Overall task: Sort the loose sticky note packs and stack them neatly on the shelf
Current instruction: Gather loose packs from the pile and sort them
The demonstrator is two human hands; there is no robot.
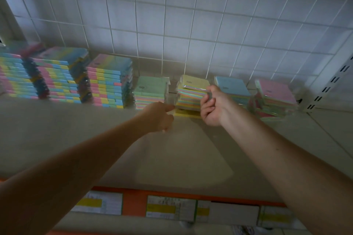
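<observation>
Up on the shelf (95,139), the right hand (212,107) grips the yellow-topped stack (191,91); the left hand (160,116) touches its corner, forefinger out, other fingers curled.

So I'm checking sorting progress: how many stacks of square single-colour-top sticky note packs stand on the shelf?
4, in a row along the back: green-topped stack, yellow-topped stack between the left hand and right hand, blue-topped stack, and a messy pink-topped stack. Packs behind may be hidden.

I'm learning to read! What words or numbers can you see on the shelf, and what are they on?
No text here can be read.
Price labels on the shelf's orange front strip: print too blurred.
Small dark marks on the sticky note packs, like the green-topped pack: too small.
</observation>
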